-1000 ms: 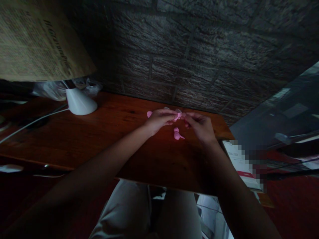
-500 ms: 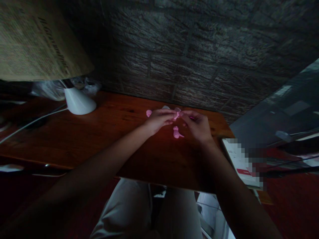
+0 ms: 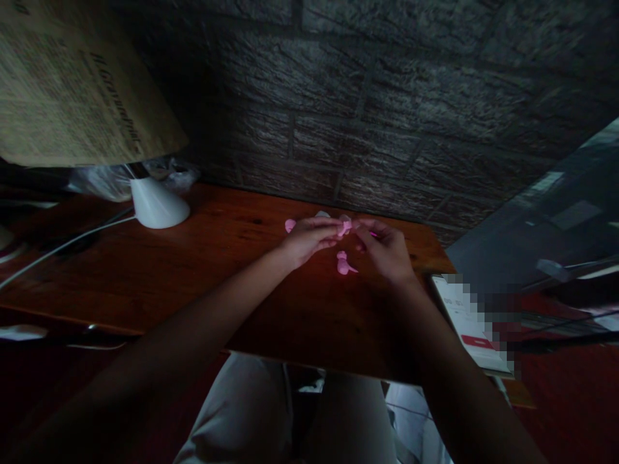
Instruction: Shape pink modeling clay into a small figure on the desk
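Note:
A small pink piece of modelling clay (image 3: 345,227) is pinched between the thumb and fingers of my left hand (image 3: 312,238). Close to its right end is my right hand (image 3: 385,247), fingers curled and closed. A bright magenta bit (image 3: 374,234) shows between those fingers; its kind is too small to make out. Below the hands, a pink clay figure (image 3: 343,263) with a rounded body and a thin pointed tail lies on the wooden table (image 3: 300,322). Another pink lump (image 3: 289,225) sits left of my left hand, partly hidden by it. A whitish object (image 3: 322,214) shows behind the fingers.
To the left stands a lamp with a white base (image 3: 159,205), a paper-printed shade (image 3: 87,96) and a white cord (image 3: 62,243). Clear plastic wrapping (image 3: 104,182) lies behind it. A stone-pattern wall (image 3: 314,142) borders the table; a tablet-like screen (image 3: 467,322) is at the right edge.
My right fingertips have drawn slightly away to the right from the pink clay piece in my left hand. The whole view has shifted a little, with the table lower in it.

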Motion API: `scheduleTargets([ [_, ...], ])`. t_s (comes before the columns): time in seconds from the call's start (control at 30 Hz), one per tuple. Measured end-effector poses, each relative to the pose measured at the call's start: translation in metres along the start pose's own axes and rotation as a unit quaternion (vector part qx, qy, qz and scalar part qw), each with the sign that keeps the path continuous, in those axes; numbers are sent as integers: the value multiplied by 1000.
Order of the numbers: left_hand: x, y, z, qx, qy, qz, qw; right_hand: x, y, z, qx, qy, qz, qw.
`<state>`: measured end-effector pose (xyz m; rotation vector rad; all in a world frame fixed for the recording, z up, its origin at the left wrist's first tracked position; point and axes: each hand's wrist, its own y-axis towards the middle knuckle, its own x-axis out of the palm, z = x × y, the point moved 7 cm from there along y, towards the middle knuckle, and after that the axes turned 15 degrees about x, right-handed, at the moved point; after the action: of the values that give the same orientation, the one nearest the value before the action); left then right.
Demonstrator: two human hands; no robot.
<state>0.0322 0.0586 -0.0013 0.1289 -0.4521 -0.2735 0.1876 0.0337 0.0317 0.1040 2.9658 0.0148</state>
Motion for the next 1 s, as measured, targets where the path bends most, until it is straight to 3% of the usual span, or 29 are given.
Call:
scheduleTargets([
  [0.33, 0, 0, -1, 3, -5, -6, 1000, 3, 0, 1, -12, -6, -38, 999],
  [1.0, 4, 0, 7, 71, 94, -56, 991, 1, 1, 0, -19, -10, -26, 999],
])
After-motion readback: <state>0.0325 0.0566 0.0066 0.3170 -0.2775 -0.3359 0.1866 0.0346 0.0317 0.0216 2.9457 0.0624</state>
